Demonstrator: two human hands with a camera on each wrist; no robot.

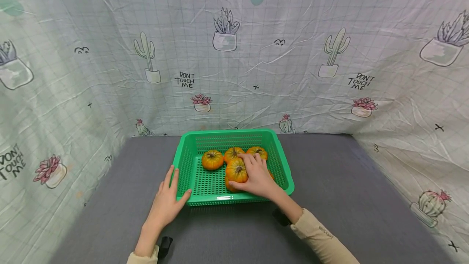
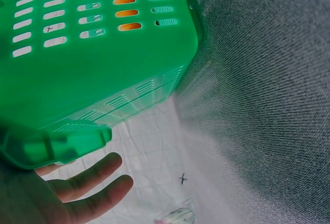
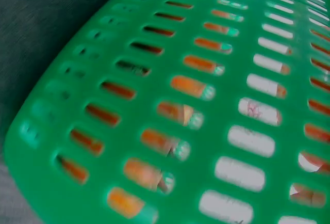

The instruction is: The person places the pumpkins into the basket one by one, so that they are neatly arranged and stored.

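A green slotted plastic basket holds several small orange pumpkins with dark stems. Inside its right half, my right hand grips one pumpkin, thumb at the near side and fingers over the far side. Part of another pumpkin shows beneath it. Behind sit a left pumpkin, a middle pumpkin and a right pumpkin. At the basket's front left corner, my left hand rests with fingers extended along the rim. The left wrist view shows its straight fingers beside the green rim.
The basket stands on a grey cloth-covered table. A pale curtain printed with potted plants hangs behind and on both sides. Through the slots of the basket wall, orange patches show in the right wrist view.
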